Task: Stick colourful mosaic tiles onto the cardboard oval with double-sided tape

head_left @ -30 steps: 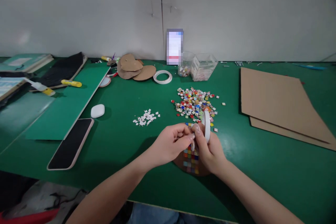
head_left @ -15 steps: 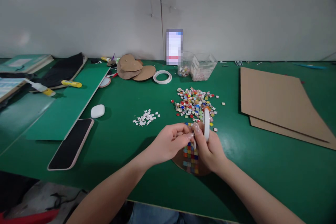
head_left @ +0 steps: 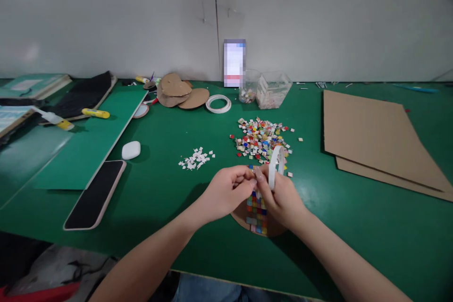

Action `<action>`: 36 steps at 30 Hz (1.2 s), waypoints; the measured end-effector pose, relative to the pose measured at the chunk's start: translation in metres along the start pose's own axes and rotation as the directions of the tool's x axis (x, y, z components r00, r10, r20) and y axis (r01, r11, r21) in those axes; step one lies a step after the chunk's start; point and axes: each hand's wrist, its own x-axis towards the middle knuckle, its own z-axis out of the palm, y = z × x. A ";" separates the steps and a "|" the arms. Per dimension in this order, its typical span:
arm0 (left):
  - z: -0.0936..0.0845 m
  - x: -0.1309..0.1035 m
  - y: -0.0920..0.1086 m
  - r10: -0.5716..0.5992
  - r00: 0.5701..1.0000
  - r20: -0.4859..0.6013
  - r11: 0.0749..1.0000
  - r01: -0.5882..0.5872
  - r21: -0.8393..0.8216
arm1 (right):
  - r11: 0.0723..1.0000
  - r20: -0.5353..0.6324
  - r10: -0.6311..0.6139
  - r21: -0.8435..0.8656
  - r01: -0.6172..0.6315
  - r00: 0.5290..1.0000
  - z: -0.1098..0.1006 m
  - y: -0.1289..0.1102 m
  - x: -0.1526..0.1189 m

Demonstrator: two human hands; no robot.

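A roll of white tape (head_left: 272, 170) stands up from my right hand (head_left: 281, 196), whose thumb and fingers are closed at the roll's near side. Fingertip to fingertip with it, my left hand (head_left: 230, 188) is closed in a pinch; what sits between its fingers is too small and covered to make out. Below both hands lies a round cardboard disc (head_left: 241, 214), partly hidden by them. Rows of small coloured mosaic tiles (head_left: 257, 207) run down its middle. Just beyond the hands is a loose heap of mixed coloured tiles (head_left: 262, 139).
White paper scraps (head_left: 196, 159) lie left of the tiles. Farther back are another tape roll (head_left: 218, 104), cardboard discs (head_left: 194, 98), a clear box (head_left: 274, 92) and a propped phone (head_left: 234, 63). Cardboard sheets (head_left: 368, 132) lie right; a dark phone (head_left: 95, 196) and white case (head_left: 131, 150) left.
The tape roll has turned and tipped slightly left, so its ring opening now shows. My right hand has rotated a little with it; my left hand stays nearly in place, pinched.
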 end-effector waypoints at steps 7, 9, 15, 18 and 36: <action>-0.001 -0.001 0.003 -0.006 1.000 -0.010 1.000 0.006 0.016 | 0.976 -0.052 0.064 0.212 -0.051 0.997 0.003 -0.009 0.001; -0.001 -0.001 0.005 -0.010 1.000 -0.010 1.000 0.010 0.006 | 0.952 -0.043 0.107 0.291 -0.090 0.993 0.003 -0.011 0.001; -0.003 -0.001 0.009 -0.027 1.000 -0.014 0.999 0.027 -0.037 | 0.644 0.159 0.325 0.685 -0.341 0.932 0.002 -0.016 0.003; -0.006 -0.001 0.010 -0.036 0.999 0.006 0.999 0.036 -0.039 | 0.436 0.289 0.350 0.792 -0.428 0.891 0.002 -0.017 0.004; -0.022 0.001 0.006 0.057 0.982 -0.180 0.982 -0.022 0.187 | 0.157 0.411 0.272 0.873 -0.461 0.870 -0.006 -0.023 0.009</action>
